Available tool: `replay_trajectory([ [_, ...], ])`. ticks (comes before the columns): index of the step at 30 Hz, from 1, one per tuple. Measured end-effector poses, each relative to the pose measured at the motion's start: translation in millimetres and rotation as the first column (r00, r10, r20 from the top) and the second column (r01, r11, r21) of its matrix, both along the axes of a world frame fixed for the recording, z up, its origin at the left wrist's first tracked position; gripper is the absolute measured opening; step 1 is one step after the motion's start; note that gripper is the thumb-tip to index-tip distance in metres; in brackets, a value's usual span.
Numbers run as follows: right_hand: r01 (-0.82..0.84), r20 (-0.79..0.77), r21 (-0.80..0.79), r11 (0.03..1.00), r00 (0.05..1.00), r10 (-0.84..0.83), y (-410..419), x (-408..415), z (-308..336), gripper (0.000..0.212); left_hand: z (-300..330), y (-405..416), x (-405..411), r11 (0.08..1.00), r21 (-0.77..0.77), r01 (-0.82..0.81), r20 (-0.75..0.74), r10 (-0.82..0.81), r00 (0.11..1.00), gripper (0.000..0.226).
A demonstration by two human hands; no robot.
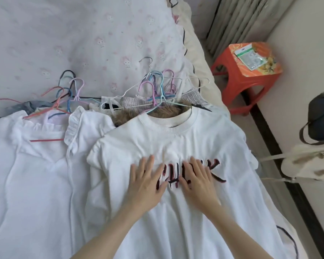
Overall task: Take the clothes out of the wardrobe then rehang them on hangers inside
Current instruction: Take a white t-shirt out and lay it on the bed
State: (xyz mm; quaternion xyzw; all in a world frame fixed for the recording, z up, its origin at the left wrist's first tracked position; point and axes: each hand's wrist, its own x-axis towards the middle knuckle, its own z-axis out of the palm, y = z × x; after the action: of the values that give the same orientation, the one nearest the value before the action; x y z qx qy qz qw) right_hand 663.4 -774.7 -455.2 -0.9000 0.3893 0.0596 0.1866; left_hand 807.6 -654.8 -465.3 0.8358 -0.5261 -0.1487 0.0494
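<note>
A white T-shirt (176,143) with dark red lettering lies flat on the bed, on top of a pile of clothes. My left hand (145,181) and my right hand (198,181) both rest flat on its chest, fingers spread, covering part of the lettering. A pale blue hanger (158,103) pokes out of the shirt's collar. To the left lies a white ruffled blouse (36,165) on a red hanger (47,140). Several coloured wire hangers (67,94) are heaped behind the clothes.
A brown furry garment (157,114) shows under the T-shirt's collar. The bed's floral cover (64,34) stretches behind. A red plastic stool (247,75) stands on the floor to the right, with a dark bag (322,116) and a cream tote (307,163) nearer.
</note>
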Motion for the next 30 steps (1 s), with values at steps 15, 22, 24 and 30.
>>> replay_trajectory([
  [15,-0.203,-0.03,0.027,0.979,0.979,0.204,48.7,-29.4,95.2,0.058,87.8,115.1,-31.1,0.996,0.053,-0.077,-0.18,0.086,0.98,0.075],
  [22,-0.212,0.229,-0.09,0.973,0.946,0.228,77.3,42.5,149.9,0.055,133.9,177.7,20.5,0.944,-0.087,-0.319,-0.227,0.293,0.929,0.084],
  [24,-0.251,0.217,-0.067,0.966,0.941,0.26,98.0,63.6,152.9,0.054,140.0,199.3,37.2,0.934,-0.088,-0.346,-0.223,0.32,0.921,0.086],
  [30,-0.304,0.19,0.025,0.952,0.937,0.294,164.3,128.9,137.8,0.058,130.6,270.1,109.2,0.928,-0.058,-0.368,-0.224,0.347,0.911,0.076],
])
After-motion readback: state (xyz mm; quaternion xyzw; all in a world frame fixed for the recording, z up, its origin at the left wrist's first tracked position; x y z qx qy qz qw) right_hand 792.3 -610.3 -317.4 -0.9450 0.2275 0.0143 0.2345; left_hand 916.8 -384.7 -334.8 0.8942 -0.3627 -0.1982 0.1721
